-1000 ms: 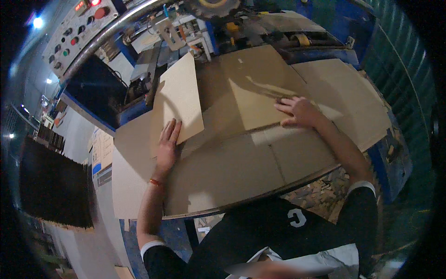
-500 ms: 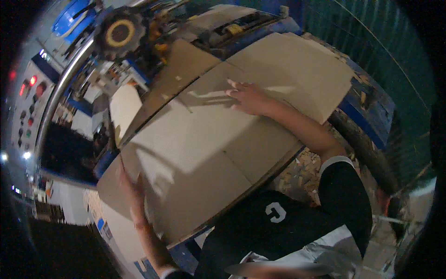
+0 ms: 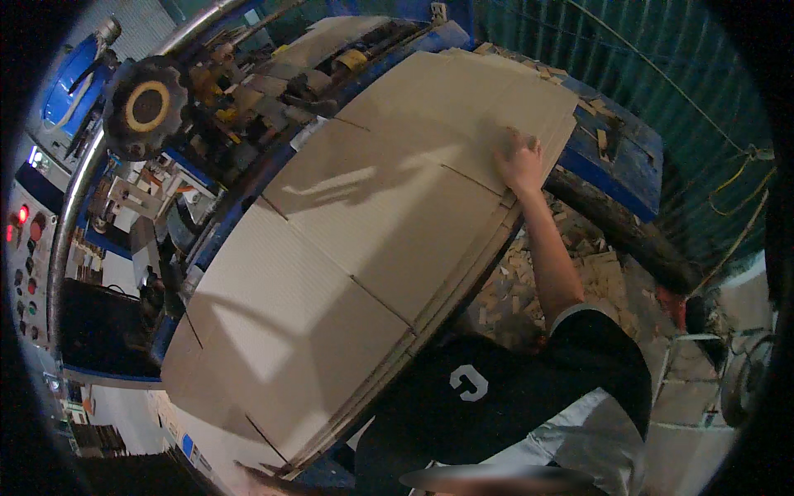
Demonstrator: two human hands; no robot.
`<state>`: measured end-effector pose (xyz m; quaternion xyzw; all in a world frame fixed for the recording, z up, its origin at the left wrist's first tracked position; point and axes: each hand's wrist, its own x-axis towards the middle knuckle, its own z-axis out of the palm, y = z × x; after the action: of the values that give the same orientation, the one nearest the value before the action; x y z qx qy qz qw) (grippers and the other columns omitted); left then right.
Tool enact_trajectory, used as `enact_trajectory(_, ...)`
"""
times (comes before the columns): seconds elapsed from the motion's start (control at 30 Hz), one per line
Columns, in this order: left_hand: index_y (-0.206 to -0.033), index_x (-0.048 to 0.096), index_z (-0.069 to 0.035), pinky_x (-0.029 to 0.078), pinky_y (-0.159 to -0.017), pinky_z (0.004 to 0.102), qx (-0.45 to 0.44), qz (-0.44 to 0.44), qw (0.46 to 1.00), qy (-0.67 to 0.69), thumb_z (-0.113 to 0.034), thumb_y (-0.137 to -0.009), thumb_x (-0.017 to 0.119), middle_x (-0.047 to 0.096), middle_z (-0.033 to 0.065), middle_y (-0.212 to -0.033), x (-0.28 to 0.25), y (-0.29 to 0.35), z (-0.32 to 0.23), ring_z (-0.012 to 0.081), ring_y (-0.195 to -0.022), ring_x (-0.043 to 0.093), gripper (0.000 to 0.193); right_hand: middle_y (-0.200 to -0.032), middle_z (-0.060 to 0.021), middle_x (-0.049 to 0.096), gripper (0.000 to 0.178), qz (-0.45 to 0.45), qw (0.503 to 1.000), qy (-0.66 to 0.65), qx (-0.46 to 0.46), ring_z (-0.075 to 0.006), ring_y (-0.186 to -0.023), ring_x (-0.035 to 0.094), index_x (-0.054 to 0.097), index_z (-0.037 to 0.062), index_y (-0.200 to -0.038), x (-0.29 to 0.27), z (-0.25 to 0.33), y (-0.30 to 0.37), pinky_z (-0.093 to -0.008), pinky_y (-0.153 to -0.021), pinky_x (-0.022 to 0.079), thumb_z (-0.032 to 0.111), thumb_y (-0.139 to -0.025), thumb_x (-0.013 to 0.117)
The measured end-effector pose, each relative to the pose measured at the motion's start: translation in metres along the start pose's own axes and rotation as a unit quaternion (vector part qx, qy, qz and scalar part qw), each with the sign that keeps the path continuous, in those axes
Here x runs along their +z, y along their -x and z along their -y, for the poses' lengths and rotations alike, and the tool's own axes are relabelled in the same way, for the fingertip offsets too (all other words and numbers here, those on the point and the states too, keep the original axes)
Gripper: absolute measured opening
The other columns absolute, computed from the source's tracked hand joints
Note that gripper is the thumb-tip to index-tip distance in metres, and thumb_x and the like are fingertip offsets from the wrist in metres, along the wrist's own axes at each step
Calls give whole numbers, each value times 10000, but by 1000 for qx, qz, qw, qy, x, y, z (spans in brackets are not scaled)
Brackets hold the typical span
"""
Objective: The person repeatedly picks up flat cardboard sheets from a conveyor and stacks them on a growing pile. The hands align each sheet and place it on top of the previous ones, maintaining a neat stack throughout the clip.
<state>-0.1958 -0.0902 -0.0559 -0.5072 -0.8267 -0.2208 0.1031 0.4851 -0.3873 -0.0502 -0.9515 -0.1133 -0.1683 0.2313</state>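
Note:
A stack of slotted brown cardboard sheets (image 3: 273,298) lies slantwise in front of me, its layered edges showing along the side nearest my body. My right hand (image 3: 521,164) rests on the top sheet near the right end, close to the near edge. Its fingers are slightly bent and apart, and nothing is held in them. My left hand (image 3: 266,478) shows only in part, dark and blurred, by the stack's lower left corner. Whether its fingers grip the cardboard cannot be seen.
Beyond the stack runs a machine with a dark round knob (image 3: 147,109) and a bent metal rail (image 3: 73,198). A control panel (image 3: 26,273) with lit red buttons is at far left. Cardboard scraps (image 3: 600,277) litter the floor; a blue table (image 3: 624,165) stands right.
My right hand has moved right along the cardboard toward its near edge. My left hand has dropped to the lower left corner. A brown triangular flap beyond the stack no longer shows.

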Motion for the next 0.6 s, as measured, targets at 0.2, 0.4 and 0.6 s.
enact_trajectory(0.2, -1323, 419, -107, 428, -853, 397, -98, -57, 993, 40, -590, -833, 450, 526, 157, -1203, -24, -19, 5, 300, -1057, 541, 688, -1235, -148, 530, 500, 74, 973, -209, -69, -366, -1122, 498, 489, 144, -1260, 0, 42, -10, -399, -952, 384, 367, -819, 562)
enact_trajectory(0.4, -1347, 385, -92, 322, -991, 414, 108, -219, 896, 370, -479, -830, 527, 374, 167, -1374, -81, -23, -3, 300, -1207, 409, 662, -1264, -126, 511, 408, -28, 908, -411, -82, -254, -1055, 542, 567, 105, -1183, -19, 60, -18, -337, -869, 440, 243, -805, 639)
enact_trajectory(0.6, -1345, 382, -68, 221, -1056, 402, 249, -206, 848, 419, -214, -875, 509, 271, 122, -1443, -148, -52, -32, 267, -1307, 281, 509, -1066, -172, 567, 466, -373, 927, -39, -8, -293, -951, 555, 531, 29, -1157, -22, -9, -25, -393, -896, 406, 251, -767, 658)
